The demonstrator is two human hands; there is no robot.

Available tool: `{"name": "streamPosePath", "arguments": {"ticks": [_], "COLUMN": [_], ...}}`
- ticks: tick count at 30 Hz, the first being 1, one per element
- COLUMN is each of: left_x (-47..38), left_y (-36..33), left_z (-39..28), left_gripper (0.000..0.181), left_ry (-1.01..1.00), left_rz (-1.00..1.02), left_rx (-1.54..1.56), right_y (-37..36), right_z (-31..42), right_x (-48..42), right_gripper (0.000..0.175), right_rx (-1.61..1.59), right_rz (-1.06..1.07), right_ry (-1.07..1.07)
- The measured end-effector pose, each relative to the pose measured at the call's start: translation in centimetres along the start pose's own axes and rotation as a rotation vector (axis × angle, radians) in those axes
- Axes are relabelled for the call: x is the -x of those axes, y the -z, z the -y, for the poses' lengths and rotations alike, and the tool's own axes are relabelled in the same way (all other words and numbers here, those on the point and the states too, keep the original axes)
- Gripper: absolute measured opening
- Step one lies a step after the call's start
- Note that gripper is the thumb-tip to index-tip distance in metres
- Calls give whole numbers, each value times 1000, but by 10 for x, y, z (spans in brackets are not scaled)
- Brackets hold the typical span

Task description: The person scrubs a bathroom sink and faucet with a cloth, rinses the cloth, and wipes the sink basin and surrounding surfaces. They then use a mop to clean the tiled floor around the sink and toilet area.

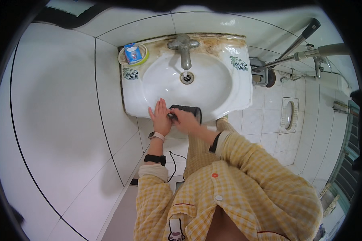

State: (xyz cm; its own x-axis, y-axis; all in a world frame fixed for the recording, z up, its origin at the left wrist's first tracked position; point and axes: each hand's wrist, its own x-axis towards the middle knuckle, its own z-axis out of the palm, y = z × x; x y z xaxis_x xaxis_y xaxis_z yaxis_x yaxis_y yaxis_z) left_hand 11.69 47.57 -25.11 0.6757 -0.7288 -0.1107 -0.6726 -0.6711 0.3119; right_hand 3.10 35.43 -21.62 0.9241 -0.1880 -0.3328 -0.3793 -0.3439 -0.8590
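My left hand [161, 119] lies flat, palm down, over the front left rim of a white ceramic washbasin [157, 84], its fingers stretched out. Beside it, my right hand [184, 120] is closed around part of a black cylindrical object [185, 109], perhaps a hair dryer or a mug. This object lies sideways at the basin's front edge with its round end facing right. Slight blur on the right hand hides its exact grip. A worn metal faucet [184, 49] stands at the back, with a pale streak, possibly water, between its spout and the drain [187, 78].
On the basin's back left corner, a green-rimmed soap dish [145, 58] holds a blue packet [133, 54]. Mop handles [292, 45] lean beside a mop bucket [261, 75] at right. A squat toilet [288, 116] is set in the tiled floor. A black cable [175, 164] hangs below my hands.
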Motion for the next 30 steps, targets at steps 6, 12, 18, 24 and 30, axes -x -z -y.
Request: {"name": "streamPosePath", "arguments": {"ticks": [6,12,18,24,30], "left_x": [-2,2,5,4,3], "left_y": [8,12,9,5,10], "left_z": [8,-5,-10,-8,-4], "left_gripper": [45,38,35,35,35], "left_ry": [132,-1,-28,-36,-76], "left_rz": [201,94,73,71,139], "left_rx": [417,171,29,-5,-36], "right_y": [-25,82,170,43,27], "right_z": [-6,-81,-133,-72,-54], "right_x": [32,78,106,67,58], "right_gripper": [46,44,53,48,48], "right_rx": [464,649,817,659,520], "right_rz": [-209,-236,-280,-147,-158], "right_ry": [446,651,457,626,549]}}
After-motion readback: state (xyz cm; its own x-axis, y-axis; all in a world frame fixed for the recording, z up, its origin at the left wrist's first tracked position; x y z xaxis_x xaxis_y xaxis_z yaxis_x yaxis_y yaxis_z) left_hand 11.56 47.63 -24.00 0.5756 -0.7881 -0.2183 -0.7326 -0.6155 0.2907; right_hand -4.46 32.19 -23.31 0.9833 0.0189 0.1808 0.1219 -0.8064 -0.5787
